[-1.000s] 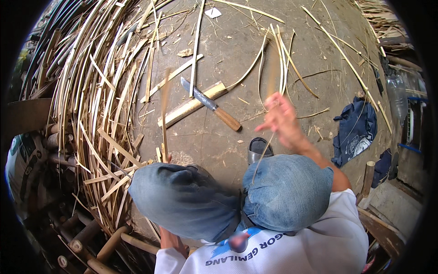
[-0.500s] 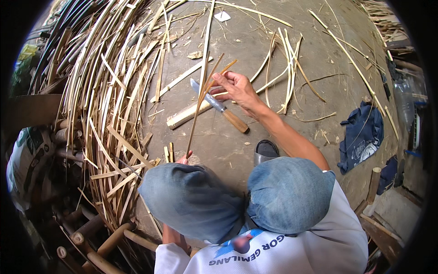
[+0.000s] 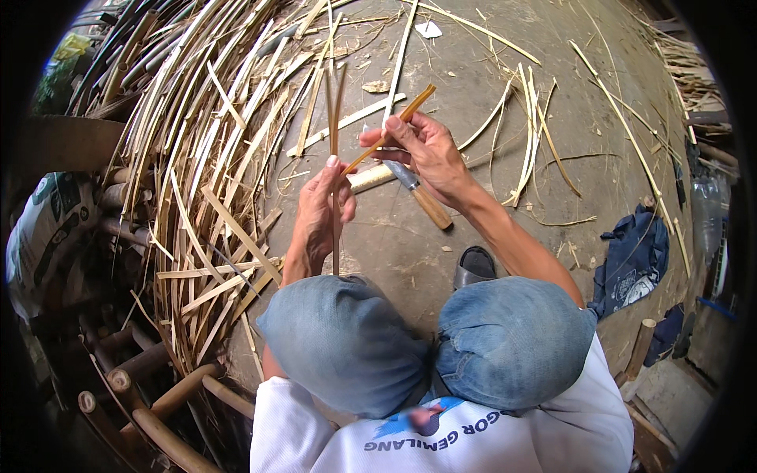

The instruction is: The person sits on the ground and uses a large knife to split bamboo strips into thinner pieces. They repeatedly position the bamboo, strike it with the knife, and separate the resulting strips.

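Note:
In front of my knees, my left hand (image 3: 319,205) pinches a thin bamboo strip (image 3: 335,130) that stands nearly upright, its upper end parted into two. The lower end drops behind my left knee. My right hand (image 3: 434,154) grips a yellow-brown bamboo strip (image 3: 369,155), which slants down to the left fingertips. Whether the two strips are joined there is hard to see. Below the right hand lies a knife (image 3: 432,206) with a wooden handle; that hand covers part of its blade. A split bamboo piece (image 3: 371,177) rests on the floor under the blade.
A large heap of bamboo strips (image 3: 197,150) fills the left. Loose strips (image 3: 530,134) lie ahead and to the right, near a dark blue cloth (image 3: 631,260). Bamboo poles (image 3: 169,402) stand at lower left. A dark sandal (image 3: 475,268) shows beyond my right knee.
My left hand has risen from behind the knee, bringing the strip upright. My right hand has moved a little right and lower, now holding a separate slanting strip. The view has shifted slightly.

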{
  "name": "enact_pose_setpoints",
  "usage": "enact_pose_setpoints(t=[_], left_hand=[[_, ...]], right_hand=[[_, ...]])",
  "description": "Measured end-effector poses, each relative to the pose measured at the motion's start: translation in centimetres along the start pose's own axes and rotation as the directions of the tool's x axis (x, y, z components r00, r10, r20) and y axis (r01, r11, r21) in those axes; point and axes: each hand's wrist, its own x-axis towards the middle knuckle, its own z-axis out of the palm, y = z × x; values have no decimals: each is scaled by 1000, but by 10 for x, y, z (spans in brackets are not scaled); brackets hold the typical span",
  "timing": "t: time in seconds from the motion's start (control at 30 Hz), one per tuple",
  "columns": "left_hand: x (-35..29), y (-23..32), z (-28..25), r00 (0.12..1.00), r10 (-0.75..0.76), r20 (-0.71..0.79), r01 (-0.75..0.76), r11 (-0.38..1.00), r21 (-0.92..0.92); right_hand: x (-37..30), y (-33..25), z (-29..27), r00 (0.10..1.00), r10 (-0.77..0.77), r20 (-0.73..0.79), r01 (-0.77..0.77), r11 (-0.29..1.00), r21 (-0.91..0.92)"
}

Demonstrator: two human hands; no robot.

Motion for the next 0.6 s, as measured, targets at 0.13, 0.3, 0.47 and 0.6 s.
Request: enact_pose_setpoints(t=[0.13,0.3,0.47,0.6], left_hand=[[7,-12,-3,976,-65,-208,19,975,-219],[4,-19,-40,984,-31,-176,-80,807,-585],[6,-28,-70,992,24,-121,-97,758,-645],[6,-22,-46,986,11,-168,-105,820,-562]], right_hand=[[-27,-5,12,997,38,63,-29,992,-126],[-45,-14,18,978,119,170,-92,983,-160],[-48,-3,30,985,71,154,-82,994,67],[-34,34,37,973,117,199,-106,992,-68]])
